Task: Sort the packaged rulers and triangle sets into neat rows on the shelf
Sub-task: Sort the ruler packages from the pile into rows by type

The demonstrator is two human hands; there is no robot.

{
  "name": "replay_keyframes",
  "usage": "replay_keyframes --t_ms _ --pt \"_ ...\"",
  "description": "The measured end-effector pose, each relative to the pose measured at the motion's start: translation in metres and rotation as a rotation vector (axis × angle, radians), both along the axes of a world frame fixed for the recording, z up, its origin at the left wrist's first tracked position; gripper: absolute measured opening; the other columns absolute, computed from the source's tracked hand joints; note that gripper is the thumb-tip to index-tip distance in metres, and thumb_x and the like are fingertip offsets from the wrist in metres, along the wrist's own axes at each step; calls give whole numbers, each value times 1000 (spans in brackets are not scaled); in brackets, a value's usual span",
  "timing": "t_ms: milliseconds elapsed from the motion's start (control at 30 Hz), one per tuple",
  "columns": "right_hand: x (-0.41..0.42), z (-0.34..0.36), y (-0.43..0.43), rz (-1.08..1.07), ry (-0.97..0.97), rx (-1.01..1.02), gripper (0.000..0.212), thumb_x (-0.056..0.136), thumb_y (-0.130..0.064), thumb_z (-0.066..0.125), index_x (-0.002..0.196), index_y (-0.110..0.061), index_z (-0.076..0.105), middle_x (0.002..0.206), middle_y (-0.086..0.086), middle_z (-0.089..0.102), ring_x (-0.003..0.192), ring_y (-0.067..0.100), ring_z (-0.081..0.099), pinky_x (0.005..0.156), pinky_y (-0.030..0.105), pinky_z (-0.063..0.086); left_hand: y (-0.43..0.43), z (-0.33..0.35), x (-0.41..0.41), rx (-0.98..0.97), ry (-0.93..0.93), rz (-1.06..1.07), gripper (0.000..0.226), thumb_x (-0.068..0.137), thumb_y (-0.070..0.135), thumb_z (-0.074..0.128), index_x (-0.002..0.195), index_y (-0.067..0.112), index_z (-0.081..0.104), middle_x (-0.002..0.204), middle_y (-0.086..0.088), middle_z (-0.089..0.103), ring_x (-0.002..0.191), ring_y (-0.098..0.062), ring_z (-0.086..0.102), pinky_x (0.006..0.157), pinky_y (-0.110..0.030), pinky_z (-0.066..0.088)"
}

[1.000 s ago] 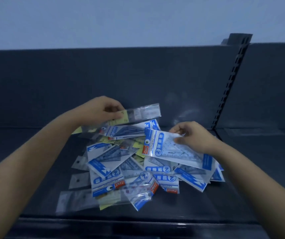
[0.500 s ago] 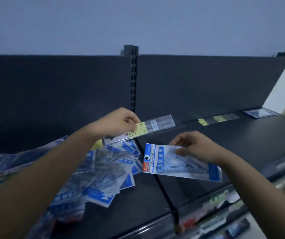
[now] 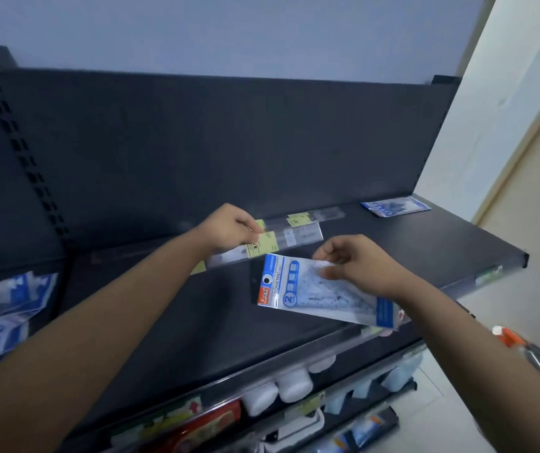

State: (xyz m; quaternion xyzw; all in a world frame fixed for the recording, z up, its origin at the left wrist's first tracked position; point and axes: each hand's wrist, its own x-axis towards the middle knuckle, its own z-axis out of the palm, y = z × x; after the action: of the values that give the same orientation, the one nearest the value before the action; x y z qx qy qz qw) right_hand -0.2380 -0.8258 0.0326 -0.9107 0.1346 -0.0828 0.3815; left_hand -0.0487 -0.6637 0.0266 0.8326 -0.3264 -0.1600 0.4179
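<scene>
My left hand (image 3: 229,227) pinches a clear packaged ruler (image 3: 281,241) with a yellow label, held above the dark shelf (image 3: 170,322). My right hand (image 3: 357,264) grips a blue-and-white triangle set pack (image 3: 308,297), tilted, over the shelf's middle. Another packaged ruler (image 3: 317,217) lies along the back of the shelf. One triangle set (image 3: 395,206) lies flat at the far right back corner. A heap of blue packs (image 3: 4,315) sits at the far left.
A slotted upright (image 3: 20,152) divides the back panel at left. Lower shelves below hold white bottles (image 3: 281,389), red packets (image 3: 206,426) and other goods. A cream wall (image 3: 523,191) borders the shelf's right end (image 3: 520,258).
The view swung right, from the heap to the right shelf section. Both hands carried their packs along, the ruler now near the one lying at the back.
</scene>
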Motion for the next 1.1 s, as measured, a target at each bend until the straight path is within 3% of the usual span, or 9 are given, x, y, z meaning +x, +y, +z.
replay_keyframes --t_ms 167,267,400,533,633,733,867,967,1100 --pt "10 -14 -59 44 35 108 11 81 -3 71 92 -5 68 82 6 68 70 9 61 68 18 50 -72 -15 8 -36 -28 -31 13 82 1 71 95 3 73 87 -4 69 87 -16 65 88 -29 51" --pt "25 -22 -96 35 29 196 14 79 -2 73 92 -3 68 78 5 66 65 5 61 65 14 49 -109 -31 27 -54 -147 -39 10 81 5 73 92 5 74 87 0 72 86 -12 67 82 -26 52" --pt "54 -32 -144 39 83 242 13 79 -2 73 91 -5 69 81 6 68 67 7 62 64 13 48 -145 -53 56 -17 -272 -25 8 79 3 71 84 8 74 71 12 66 67 1 60 69 -21 50" --pt "81 -33 -181 92 134 259 14 78 -1 74 87 -11 69 74 0 69 57 -1 60 54 8 42 -161 -63 77 119 -371 -99 13 81 18 75 93 13 72 87 3 70 77 -4 61 74 -22 50" --pt "95 -35 -204 146 140 262 17 77 -2 75 90 -13 70 80 4 72 70 6 65 65 13 48 -174 -56 76 111 -441 -136 12 86 20 70 96 14 72 91 3 71 80 -6 61 76 -25 51" --pt "102 -33 -223 207 136 269 18 77 -2 75 91 -13 71 87 11 73 74 11 65 72 18 50 -196 -41 61 -21 -334 -174 14 91 25 63 93 16 73 87 7 73 81 -5 65 78 -26 52" --pt "103 -24 -260 247 101 276 17 77 -1 74 92 -9 70 89 22 70 75 17 63 74 27 47 -237 -25 36 44 4 -343 18 85 31 71 94 15 72 92 2 74 86 -10 69 79 -27 53" --pt "98 -19 -301 272 99 245 17 75 -2 76 90 -6 69 86 21 70 72 17 64 72 27 50 -277 -27 19 84 17 -351 7 84 21 74 84 17 69 86 -2 72 74 -7 64 69 -25 51" --pt "87 -17 -368 251 84 133 17 70 -7 81 82 -7 69 72 8 71 59 6 62 58 14 48 -339 -37 -3 62 -9 -205 12 79 27 78 77 21 67 76 4 70 66 -4 62 65 -25 50"
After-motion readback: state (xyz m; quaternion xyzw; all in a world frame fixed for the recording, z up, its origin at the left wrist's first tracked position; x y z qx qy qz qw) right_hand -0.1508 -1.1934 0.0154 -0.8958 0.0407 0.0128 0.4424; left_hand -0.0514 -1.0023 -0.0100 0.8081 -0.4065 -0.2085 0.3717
